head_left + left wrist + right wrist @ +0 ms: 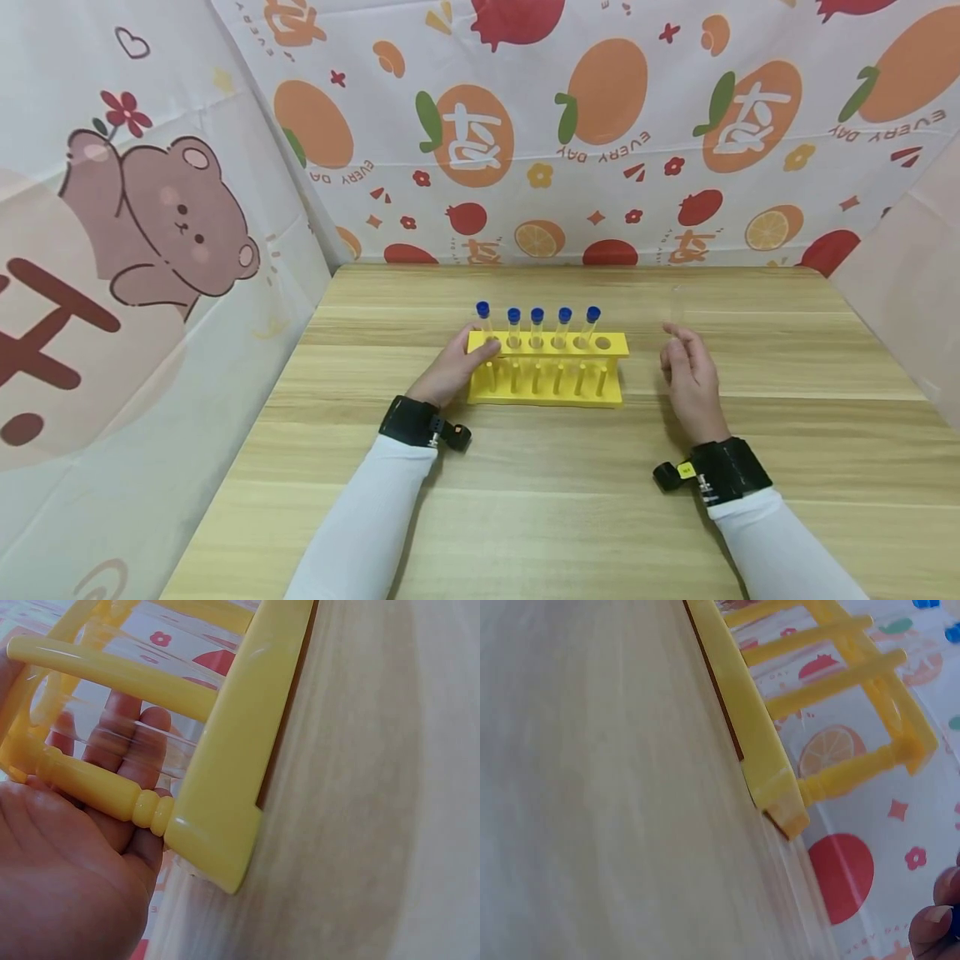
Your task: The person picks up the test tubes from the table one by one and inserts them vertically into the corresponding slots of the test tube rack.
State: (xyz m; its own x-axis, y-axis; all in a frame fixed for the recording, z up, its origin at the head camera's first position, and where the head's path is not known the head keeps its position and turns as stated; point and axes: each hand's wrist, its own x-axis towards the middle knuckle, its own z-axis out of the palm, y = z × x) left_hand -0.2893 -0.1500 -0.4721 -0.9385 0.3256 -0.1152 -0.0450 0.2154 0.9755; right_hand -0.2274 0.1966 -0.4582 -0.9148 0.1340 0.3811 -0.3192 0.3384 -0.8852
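A yellow test tube rack (547, 398) stands on the table, with several clear, blue-capped test tubes (537, 327) in its top holes; the right-end hole shows no tube. My left hand (450, 371) grips the rack's left end, thumb over the top board. In the left wrist view its fingers (154, 739) reach around behind the yellow end post (101, 784). Right of the rack, my right hand (692, 383) pinches a clear test tube (678, 307), its clear end pointing away toward the back. A bit of blue cap (955, 922) shows between the fingertips (931, 930) in the right wrist view.
The wooden table (525, 517) runs back to a fruit-printed cloth (615, 192). At the left hangs another cloth (150, 350) with a bear print. Upright yellow pegs (557, 379) line the rack's lower part.
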